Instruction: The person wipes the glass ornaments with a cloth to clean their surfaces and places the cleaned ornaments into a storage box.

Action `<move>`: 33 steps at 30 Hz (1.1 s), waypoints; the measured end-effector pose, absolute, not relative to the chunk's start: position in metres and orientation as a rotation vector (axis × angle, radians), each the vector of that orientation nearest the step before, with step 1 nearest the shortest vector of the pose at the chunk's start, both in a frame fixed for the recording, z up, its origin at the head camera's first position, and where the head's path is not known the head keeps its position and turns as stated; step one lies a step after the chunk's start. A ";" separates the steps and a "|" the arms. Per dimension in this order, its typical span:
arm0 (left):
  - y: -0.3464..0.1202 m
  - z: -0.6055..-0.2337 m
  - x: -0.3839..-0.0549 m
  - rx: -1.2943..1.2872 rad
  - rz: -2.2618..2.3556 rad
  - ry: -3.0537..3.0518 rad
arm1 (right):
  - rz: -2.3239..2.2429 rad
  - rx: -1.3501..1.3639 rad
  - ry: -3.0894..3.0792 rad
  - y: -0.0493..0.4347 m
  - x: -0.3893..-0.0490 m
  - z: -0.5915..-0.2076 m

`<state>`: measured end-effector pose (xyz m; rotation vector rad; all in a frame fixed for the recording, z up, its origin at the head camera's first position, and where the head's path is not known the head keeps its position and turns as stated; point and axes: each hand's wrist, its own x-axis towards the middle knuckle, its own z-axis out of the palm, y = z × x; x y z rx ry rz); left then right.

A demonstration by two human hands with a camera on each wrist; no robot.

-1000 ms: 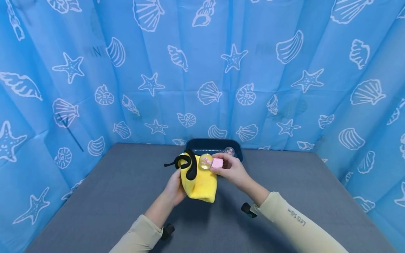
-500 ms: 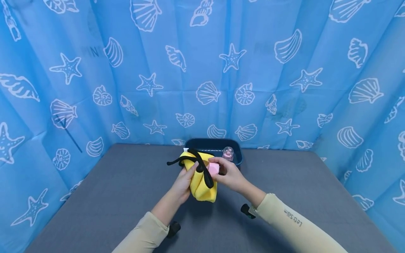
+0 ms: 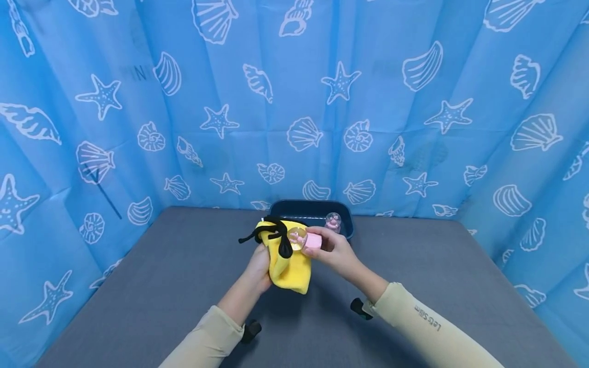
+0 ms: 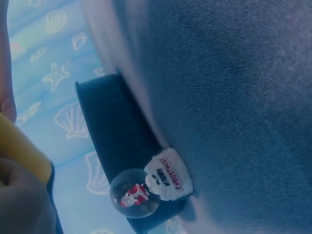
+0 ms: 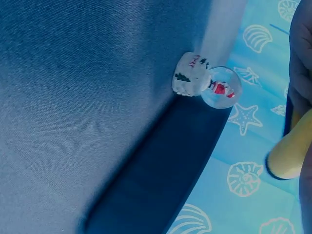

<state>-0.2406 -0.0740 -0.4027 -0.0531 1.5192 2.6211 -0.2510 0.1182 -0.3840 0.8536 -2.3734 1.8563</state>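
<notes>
In the head view my left hand [image 3: 257, 268] holds a yellow drawstring pouch [image 3: 292, 273] up over the table, its black cord [image 3: 276, 230] hanging loosely over the front. My right hand [image 3: 338, 253] pinches a small snow globe by its pink base [image 3: 313, 241]. The clear ball [image 3: 297, 238] points left and overlaps the pouch's upper part; a pink figure shows inside it. Yellow cloth [image 4: 24, 151] and the left fingers [image 4: 22, 200] enter the left wrist view at its edge. The right wrist view has the pouch [image 5: 290, 151] at its right side.
Behind the hands stands a dark blue tray [image 3: 294, 205], with another pink snow globe [image 3: 333, 223] at its right end. A Christmas snow globe with a white base [image 4: 169, 175] stands by the tray in both wrist views. A shell-patterned curtain [image 3: 303, 102] hangs behind the table.
Half a second ago the ball was hidden at the pouch and the left thumb lay over the cloth. Now the ball shows in front of the yellow cloth and the left thumb is out of sight.
</notes>
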 end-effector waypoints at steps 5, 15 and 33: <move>-0.076 -0.402 -0.237 0.081 2.573 1.517 | 1.848 0.710 -2.381 0.116 -0.252 -0.383; -0.073 -0.403 -0.234 0.158 2.386 1.832 | 1.762 0.879 -2.411 0.115 -0.251 -0.388; -0.080 -0.408 -0.237 0.103 2.473 1.594 | 2.008 0.801 -2.354 0.118 -0.252 -0.379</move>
